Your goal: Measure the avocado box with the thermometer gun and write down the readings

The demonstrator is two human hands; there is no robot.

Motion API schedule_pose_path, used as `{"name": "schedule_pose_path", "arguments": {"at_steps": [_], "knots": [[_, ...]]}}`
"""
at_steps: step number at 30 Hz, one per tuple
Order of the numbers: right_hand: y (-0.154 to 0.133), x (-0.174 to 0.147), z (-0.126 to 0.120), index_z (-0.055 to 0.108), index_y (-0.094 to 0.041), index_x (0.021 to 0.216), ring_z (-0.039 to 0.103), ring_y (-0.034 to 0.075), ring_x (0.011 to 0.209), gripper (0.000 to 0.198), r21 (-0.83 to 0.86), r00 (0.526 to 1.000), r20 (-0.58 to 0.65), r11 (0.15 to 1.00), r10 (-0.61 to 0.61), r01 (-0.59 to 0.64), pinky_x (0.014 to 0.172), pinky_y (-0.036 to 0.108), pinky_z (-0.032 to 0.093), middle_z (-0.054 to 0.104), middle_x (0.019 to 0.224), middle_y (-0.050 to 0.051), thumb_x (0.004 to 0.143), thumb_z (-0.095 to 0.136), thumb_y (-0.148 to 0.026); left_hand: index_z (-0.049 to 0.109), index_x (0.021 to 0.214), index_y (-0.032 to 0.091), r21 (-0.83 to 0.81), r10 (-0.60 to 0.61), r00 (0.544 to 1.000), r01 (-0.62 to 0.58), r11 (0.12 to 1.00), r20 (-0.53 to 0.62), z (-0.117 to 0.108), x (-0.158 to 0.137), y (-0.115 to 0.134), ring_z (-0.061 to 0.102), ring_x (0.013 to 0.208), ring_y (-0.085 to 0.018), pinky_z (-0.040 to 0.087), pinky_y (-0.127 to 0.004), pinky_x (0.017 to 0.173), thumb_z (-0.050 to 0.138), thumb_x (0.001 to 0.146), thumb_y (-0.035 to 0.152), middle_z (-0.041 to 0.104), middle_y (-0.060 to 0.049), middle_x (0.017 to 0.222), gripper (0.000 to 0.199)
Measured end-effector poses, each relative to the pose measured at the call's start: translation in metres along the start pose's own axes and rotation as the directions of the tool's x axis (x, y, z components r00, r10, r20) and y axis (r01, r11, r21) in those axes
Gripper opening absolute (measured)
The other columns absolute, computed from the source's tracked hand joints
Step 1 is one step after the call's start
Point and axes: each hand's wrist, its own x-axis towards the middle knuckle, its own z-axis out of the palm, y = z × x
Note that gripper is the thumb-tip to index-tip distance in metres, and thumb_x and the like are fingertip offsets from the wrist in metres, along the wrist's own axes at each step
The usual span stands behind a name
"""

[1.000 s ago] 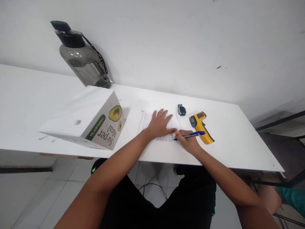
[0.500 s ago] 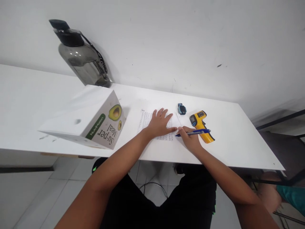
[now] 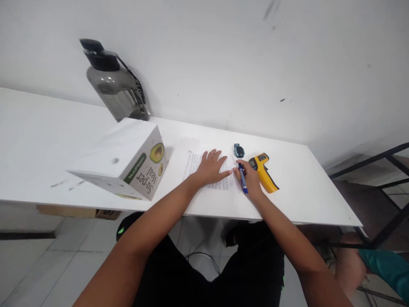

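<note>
Pen (image 3: 243,181) is in the right hand (image 3: 251,179), over the bench (image 3: 306,187), just right of the printed sheet (image 3: 193,166). Its long axis runs steeply down the view, leaning slightly: far end up and left toward the watch (image 3: 239,151), blue near end down and right toward the wearer. Writing tip too small to make out; can't tell whether it contacts paper.

Right fingers (image 3: 240,161): curled in, thumb and fingertips closed round the pen's far part, near end sticking out along the palm side. No other object visible in that grip.

Left hand (image 3: 211,168): palm down on the sheet, fingers spread wide and pointing away from the wearer, thumb out toward the right hand. Grips nothing, just lies across the print. Thumb tip near the right thumb; can't tell if they touch.

Sheet lies flat, print columns running roughly near-to-far.

Yellow thermometer gun (image 3: 266,175) just right of the right hand, handle pointing lower right. Watch beyond the hand, near the wall side. White box (image 3: 140,166) left of the sheet, bottle (image 3: 119,94) upright behind it. Another person's leg (image 3: 349,268) at lower right, below bench level.
</note>
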Motion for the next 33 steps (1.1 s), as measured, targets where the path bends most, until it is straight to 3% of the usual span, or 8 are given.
{"name": "schedule_pose_path", "arguments": {"at_steps": [4,8,11,18,21,26,33], "knots": [[0.002,0.001,0.003,0.059,-0.02,0.121,0.054,0.014,0.056,0.04,-0.036,0.995,0.04,0.996,0.088,-0.086,0.057,0.026,0.043,0.065,0.076,0.0,0.084,0.052,-0.034,0.05,0.132,0.023,-0.019,-0.009,0.995,0.008,1.0,-0.1,-0.002,0.001,-0.001,0.029,0.14,-0.029,0.024,-0.049,0.114,0.037,0.094,0.041,0.042,-0.008,0.147,0.044],[0.001,0.003,0.006,0.06,-0.02,0.118,0.057,0.014,0.06,0.039,-0.03,0.994,0.022,0.994,0.109,-0.109,0.062,0.027,0.046,0.069,0.085,0.001,0.081,0.05,-0.028,0.052,0.127,0.022,-0.076,-0.039,0.973,0.022,0.997,-0.229,-0.009,0.001,-0.002,0.052,0.12,-0.024,0.036,-0.042,0.104,0.044,0.091,0.04,0.061,-0.006,0.125,0.041],[0.0,0.004,0.008,0.059,-0.019,0.118,0.057,0.014,0.06,0.039,-0.031,0.992,0.016,0.991,0.128,-0.128,0.062,0.028,0.046,0.07,0.086,0.001,0.082,0.049,-0.031,0.056,0.121,0.022,-0.118,-0.096,0.964,0.068,0.991,-0.247,-0.016,0.0,-0.002,0.059,0.11,-0.023,0.037,-0.042,0.1,0.043,0.092,0.04,0.067,-0.005,0.113,0.037],[0.001,0.005,0.009,0.061,-0.018,0.12,0.062,0.018,0.068,0.04,-0.06,0.99,0.006,0.988,0.141,-0.141,0.068,0.031,0.049,0.072,0.095,0.006,0.088,0.043,-0.033,0.061,0.115,0.023,-0.265,-0.167,0.964,0.109,0.958,-0.208,-0.025,-0.004,0.001,0.062,0.1,-0.02,0.037,-0.039,0.098,0.042,0.092,0.046,0.07,-0.001,0.105,0.037],[0.002,0.005,0.01,0.066,-0.018,0.112,0.064,0.019,0.077,0.035,-0.112,0.996,-0.005,0.99,0.09,-0.09,0.074,0.031,0.049,0.071,0.099,0.007,0.089,0.043,-0.03,0.062,0.113,0.024,-0.267,-0.103,0.98,0.055,0.962,-0.171,-0.024,-0.004,0.001,0.061,0.099,-0.02,0.038,-0.039,0.096,0.047,0.09,0.048,0.07,-0.001,0.104,0.037],[0.001,0.005,0.01,0.07,-0.022,0.102,0.064,0.02,0.086,0.03,-0.216,0.999,0.047,0.976,0.023,-0.012,0.071,0.029,0.047,0.07,0.096,0.005,0.091,0.042,-0.027,0.063,0.111,0.024,-0.213,-0.034,0.987,-0.001,0.977,-0.16,-0.021,-0.004,0.0,0.059,0.101,-0.022,0.042,-0.038,0.091,0.048,0.089,0.047,0.068,-0.002,0.108,0.035],[0.002,0.003,0.009,0.063,-0.021,0.116,0.062,0.017,0.071,0.033,-0.152,0.997,0.069,0.988,0.026,-0.016,0.067,0.029,0.048,0.07,0.087,0.002,0.089,0.048,-0.033,0.062,0.113,0.023,-0.161,0.022,0.987,-0.048,0.986,-0.162,-0.018,-0.004,-0.005,0.058,0.103,-0.024,0.042,-0.038,0.089,0.052,0.086,0.053,0.067,-0.004,0.109,0.041]]}}
